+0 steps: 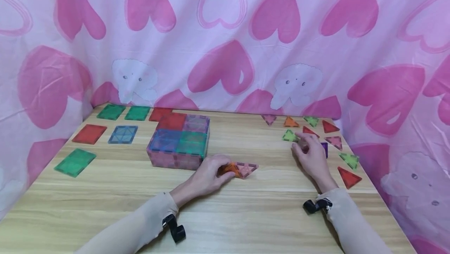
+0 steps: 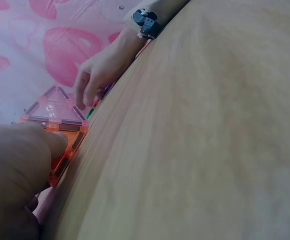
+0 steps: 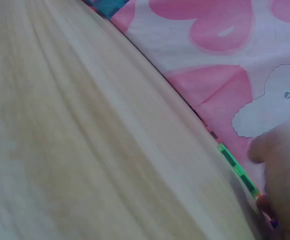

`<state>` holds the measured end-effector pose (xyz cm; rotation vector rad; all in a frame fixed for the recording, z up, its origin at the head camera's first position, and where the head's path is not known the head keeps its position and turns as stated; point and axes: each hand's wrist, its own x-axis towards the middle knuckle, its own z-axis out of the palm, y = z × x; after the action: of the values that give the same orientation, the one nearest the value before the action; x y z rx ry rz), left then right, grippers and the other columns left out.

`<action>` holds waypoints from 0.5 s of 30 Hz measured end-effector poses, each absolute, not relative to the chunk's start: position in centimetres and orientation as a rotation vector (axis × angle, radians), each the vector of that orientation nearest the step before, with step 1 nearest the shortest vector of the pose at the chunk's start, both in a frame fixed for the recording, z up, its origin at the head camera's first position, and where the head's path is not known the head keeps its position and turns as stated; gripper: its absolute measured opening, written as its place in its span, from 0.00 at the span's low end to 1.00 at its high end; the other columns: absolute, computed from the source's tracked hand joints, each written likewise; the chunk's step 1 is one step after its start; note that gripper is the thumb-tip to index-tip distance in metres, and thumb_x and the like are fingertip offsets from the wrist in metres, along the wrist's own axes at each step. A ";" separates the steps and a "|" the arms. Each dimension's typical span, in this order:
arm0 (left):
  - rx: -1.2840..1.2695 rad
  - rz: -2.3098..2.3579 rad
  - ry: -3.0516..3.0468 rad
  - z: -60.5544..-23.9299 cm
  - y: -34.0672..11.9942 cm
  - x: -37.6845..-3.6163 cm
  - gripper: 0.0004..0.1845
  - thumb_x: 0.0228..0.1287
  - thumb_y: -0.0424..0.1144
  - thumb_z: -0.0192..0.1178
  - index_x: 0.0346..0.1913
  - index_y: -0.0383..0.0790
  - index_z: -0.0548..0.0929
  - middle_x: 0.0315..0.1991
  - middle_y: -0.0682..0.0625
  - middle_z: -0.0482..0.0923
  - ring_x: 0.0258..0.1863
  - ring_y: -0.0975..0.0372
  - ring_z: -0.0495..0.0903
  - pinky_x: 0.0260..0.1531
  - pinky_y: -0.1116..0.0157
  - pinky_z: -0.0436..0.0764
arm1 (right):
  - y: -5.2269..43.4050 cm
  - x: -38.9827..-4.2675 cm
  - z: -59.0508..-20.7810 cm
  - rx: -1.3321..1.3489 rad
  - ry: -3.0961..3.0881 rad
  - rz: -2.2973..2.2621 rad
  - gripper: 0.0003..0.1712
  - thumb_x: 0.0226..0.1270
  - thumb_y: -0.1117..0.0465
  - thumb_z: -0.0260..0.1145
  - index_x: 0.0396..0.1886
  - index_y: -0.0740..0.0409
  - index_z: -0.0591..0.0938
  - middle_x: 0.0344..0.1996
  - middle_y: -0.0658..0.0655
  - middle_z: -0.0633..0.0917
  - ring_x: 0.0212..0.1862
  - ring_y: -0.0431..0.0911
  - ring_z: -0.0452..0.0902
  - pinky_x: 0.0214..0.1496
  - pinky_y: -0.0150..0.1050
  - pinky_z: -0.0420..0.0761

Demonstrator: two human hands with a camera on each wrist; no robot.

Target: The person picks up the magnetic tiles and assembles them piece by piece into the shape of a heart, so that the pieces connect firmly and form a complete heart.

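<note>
Between the fingers and thumb of my left hand is an orange triangular magnetic tile. A pink triangular tile joins its right side, edge to edge; in the left wrist view this pink tile stands out past the fingers. My right hand reaches over the right group of tiles, fingers bent loosely, close to a light green triangular tile. In the right wrist view a fingertip shows above the green tile, apart from it; the thumb's contact is unclear. A purple tile lies partly behind the right hand.
A block of coloured square tiles stands left of centre. Flat square tiles, including a green one and a blue one, lie farther left. Several triangles, one red, line the right edge. A heart-patterned curtain borders the table.
</note>
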<state>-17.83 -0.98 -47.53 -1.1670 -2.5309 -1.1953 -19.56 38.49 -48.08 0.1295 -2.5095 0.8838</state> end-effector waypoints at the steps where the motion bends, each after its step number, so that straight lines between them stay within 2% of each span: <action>1: -1.160 -1.192 -2.529 -47.6 -1.1 -17.9 0.04 0.74 0.39 0.76 0.42 0.46 0.89 0.40 0.56 0.86 0.38 0.64 0.78 0.40 0.66 0.77 | 38.6 -19.6 -48.1 0.153 -2.532 0.851 0.22 0.78 0.64 0.74 0.68 0.65 0.86 0.61 0.68 0.83 0.54 0.60 0.82 0.53 0.41 0.75; 3: -1.150 -1.179 -2.526 -47.6 -1.2 -17.9 0.04 0.74 0.39 0.76 0.44 0.46 0.90 0.42 0.56 0.88 0.41 0.64 0.79 0.42 0.65 0.78 | 38.7 -19.6 -48.1 0.188 -2.567 0.799 0.19 0.79 0.64 0.73 0.64 0.66 0.88 0.64 0.69 0.83 0.61 0.64 0.79 0.54 0.45 0.74; 6: -1.141 -1.178 -2.530 -47.8 -1.3 -17.9 0.04 0.74 0.39 0.76 0.44 0.46 0.90 0.43 0.55 0.88 0.42 0.63 0.80 0.44 0.64 0.79 | 38.6 -19.4 -48.0 0.196 -2.592 0.770 0.10 0.78 0.64 0.74 0.53 0.65 0.91 0.65 0.68 0.83 0.62 0.65 0.79 0.54 0.50 0.79; 8: -1.137 -1.179 -2.539 -47.8 -1.3 -17.9 0.04 0.74 0.39 0.76 0.44 0.46 0.89 0.43 0.55 0.88 0.42 0.63 0.80 0.44 0.64 0.79 | 38.4 -19.2 -48.0 0.207 -2.613 0.781 0.05 0.77 0.64 0.76 0.45 0.62 0.90 0.66 0.69 0.83 0.65 0.67 0.78 0.58 0.58 0.79; 11: -1.132 -1.189 -2.548 -47.8 -1.4 -17.8 0.04 0.74 0.39 0.76 0.44 0.46 0.89 0.43 0.55 0.88 0.42 0.63 0.79 0.43 0.64 0.78 | 38.1 -19.0 -48.0 0.250 -2.646 0.808 0.08 0.75 0.64 0.78 0.37 0.57 0.85 0.69 0.70 0.83 0.69 0.70 0.75 0.64 0.67 0.75; 13: -1.128 -1.193 -2.551 -47.8 -1.4 -17.8 0.04 0.74 0.39 0.76 0.44 0.46 0.89 0.44 0.55 0.88 0.42 0.63 0.80 0.43 0.65 0.78 | 37.9 -18.9 -48.0 0.285 -2.661 0.816 0.11 0.74 0.65 0.78 0.35 0.55 0.82 0.70 0.70 0.83 0.72 0.70 0.72 0.65 0.65 0.73; 15: -1.125 -1.196 -2.551 -47.8 -1.4 -17.8 0.04 0.74 0.39 0.76 0.44 0.46 0.89 0.44 0.54 0.88 0.42 0.63 0.80 0.43 0.65 0.79 | 37.8 -18.9 -48.0 0.305 -2.659 0.827 0.12 0.73 0.66 0.79 0.35 0.54 0.82 0.68 0.68 0.83 0.66 0.65 0.75 0.60 0.55 0.75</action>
<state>-17.78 -1.45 -47.79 -1.1247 -2.5513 -1.1961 -18.90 37.78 -48.03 0.3045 -2.6586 0.8267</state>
